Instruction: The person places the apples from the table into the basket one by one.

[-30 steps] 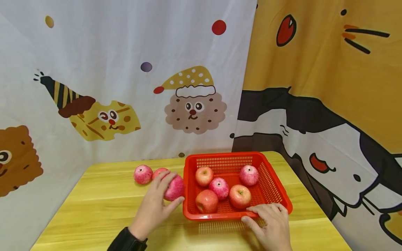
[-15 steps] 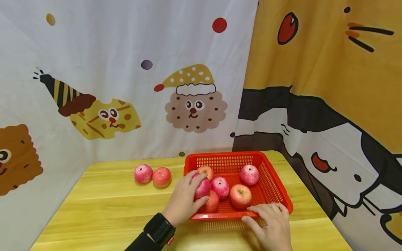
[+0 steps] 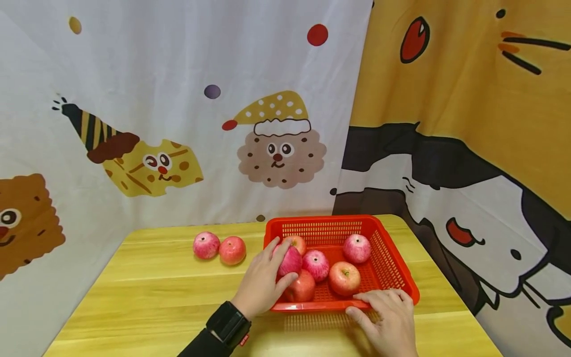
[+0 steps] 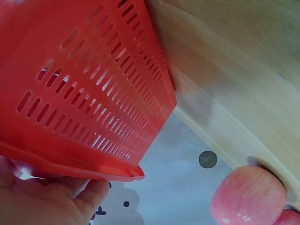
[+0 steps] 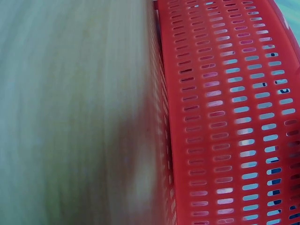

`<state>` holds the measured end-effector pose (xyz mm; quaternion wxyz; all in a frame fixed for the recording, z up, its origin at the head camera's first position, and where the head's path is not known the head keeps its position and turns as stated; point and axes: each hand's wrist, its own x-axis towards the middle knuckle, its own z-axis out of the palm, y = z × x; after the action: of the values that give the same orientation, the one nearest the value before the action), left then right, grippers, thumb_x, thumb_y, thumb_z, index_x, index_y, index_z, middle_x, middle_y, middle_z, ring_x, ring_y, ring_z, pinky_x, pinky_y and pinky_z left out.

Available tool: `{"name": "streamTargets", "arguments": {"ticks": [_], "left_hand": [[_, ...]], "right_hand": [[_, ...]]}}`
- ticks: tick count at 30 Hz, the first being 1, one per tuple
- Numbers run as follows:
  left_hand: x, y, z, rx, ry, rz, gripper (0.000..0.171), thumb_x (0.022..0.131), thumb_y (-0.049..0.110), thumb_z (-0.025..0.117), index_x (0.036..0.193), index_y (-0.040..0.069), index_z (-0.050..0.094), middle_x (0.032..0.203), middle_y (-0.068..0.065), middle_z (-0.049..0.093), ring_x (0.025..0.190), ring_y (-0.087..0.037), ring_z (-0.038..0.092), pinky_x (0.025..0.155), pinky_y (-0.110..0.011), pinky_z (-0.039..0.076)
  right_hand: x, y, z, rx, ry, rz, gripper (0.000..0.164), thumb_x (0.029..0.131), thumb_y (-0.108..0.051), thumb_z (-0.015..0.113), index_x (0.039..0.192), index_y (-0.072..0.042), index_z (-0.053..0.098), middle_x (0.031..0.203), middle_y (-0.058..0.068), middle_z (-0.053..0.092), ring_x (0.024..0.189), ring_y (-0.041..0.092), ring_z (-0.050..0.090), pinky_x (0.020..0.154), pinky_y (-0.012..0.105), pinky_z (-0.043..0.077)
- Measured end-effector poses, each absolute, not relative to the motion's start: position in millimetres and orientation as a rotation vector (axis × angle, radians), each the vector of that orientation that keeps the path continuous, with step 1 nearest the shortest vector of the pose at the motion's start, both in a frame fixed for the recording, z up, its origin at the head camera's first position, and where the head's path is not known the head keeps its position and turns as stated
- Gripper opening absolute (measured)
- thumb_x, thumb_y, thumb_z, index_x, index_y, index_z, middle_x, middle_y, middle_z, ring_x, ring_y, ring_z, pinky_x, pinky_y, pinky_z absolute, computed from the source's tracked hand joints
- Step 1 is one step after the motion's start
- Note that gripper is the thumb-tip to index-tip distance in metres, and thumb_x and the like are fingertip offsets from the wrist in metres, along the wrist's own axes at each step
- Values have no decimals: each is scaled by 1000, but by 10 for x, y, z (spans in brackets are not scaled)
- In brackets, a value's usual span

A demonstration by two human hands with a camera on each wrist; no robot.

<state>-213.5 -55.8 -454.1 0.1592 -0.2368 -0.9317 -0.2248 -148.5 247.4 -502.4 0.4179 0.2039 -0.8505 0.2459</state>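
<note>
A red plastic basket [image 3: 321, 306] with slotted walls stands on the table. Over its left side reaches my left hand [image 3: 259, 286], fingers and thumb around a dark pink apple [image 3: 291, 261]. That apple sits against a red apple [image 3: 301, 286] and an orange-red apple [image 3: 297, 244] in the basket. My right hand [image 3: 387, 317] grips the front rim near the right corner, fingers over the edge and thumb in front. In the left wrist view the left hand [image 4: 56, 199] shows at the basket rim; the held apple is mostly hidden. The slotted wall [image 5: 220, 112] fills much of the right wrist view.
A striped pink apple [image 3: 315, 266], a yellowish-red apple [image 3: 344, 278] and another pink apple [image 3: 357, 248] lie in the basket. On the table [image 3: 156, 292] to its left, a pink apple [image 3: 206, 245] sits beside a red apple [image 3: 232, 250]. A printed curtain [image 3: 178, 59] hangs behind.
My left hand has carried the dark pink apple rightward from outside the basket, over its left rim and in among the other apples. My right hand has stayed on the front rim.
</note>
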Motion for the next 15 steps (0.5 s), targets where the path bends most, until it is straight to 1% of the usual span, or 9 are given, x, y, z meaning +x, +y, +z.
{"name": "streamTargets", "arguments": {"ticks": [1,2,4,6,8,9,12,15], "left_hand": [[-2135,-559,-4542,-678,-2668,-649,84,91,47,66,158,34,16,154,-13,29,129,-32,37,104,-56,38],[-2136,-562,-4545,-684,-2668,-650,82,92,45,66,158,33,19,154,-13,29,129,-32,36,104,-56,38],[-2143,-566,-4555,-712,-2660,-629,72,93,41,65,156,27,31,153,-12,33,129,-31,37,106,-55,36],[-2143,-571,-4558,-747,-2654,-576,59,94,39,64,148,22,46,146,-11,44,128,-30,39,108,-55,34],[-2141,-573,-4561,-784,-2650,-516,45,95,40,62,134,18,63,135,-9,57,126,-30,42,109,-56,30],[-2141,-573,-4562,-797,-2654,-494,40,95,41,61,127,19,68,129,-7,61,126,-30,42,110,-57,28],[-2136,-572,-4564,-819,-2666,-455,34,96,45,58,113,21,76,116,-3,68,124,-30,44,110,-59,25],[-2136,-568,-4570,-820,-2663,-456,34,96,46,57,108,21,77,113,-3,70,124,-30,44,110,-59,25]], "right_hand": [[-1483,2477,-5027,509,-2140,615,33,71,-51,82,86,-23,75,84,-9,70,78,16,55,82,51,31],[-1482,2479,-5030,507,-2144,613,33,70,-51,82,86,-23,75,84,-9,69,78,16,55,82,51,31],[-1482,2481,-5039,506,-2144,613,32,70,-51,82,86,-24,75,84,-9,69,78,15,55,82,51,31],[-1486,2480,-5048,507,-2134,618,32,71,-52,81,86,-24,75,84,-9,69,78,16,55,82,51,31],[-1494,2477,-5055,511,-2116,621,33,71,-53,80,86,-24,75,84,-9,69,77,16,55,81,50,31],[-1497,2476,-5058,513,-2110,622,33,72,-54,80,86,-24,75,83,-9,69,77,16,55,81,50,31],[-1502,2472,-5060,514,-2102,623,34,72,-56,79,85,-25,75,83,-9,69,77,16,55,80,50,31],[-1503,2470,-5056,512,-2104,622,34,72,-56,79,85,-25,75,83,-9,69,77,16,55,80,50,31]]}}
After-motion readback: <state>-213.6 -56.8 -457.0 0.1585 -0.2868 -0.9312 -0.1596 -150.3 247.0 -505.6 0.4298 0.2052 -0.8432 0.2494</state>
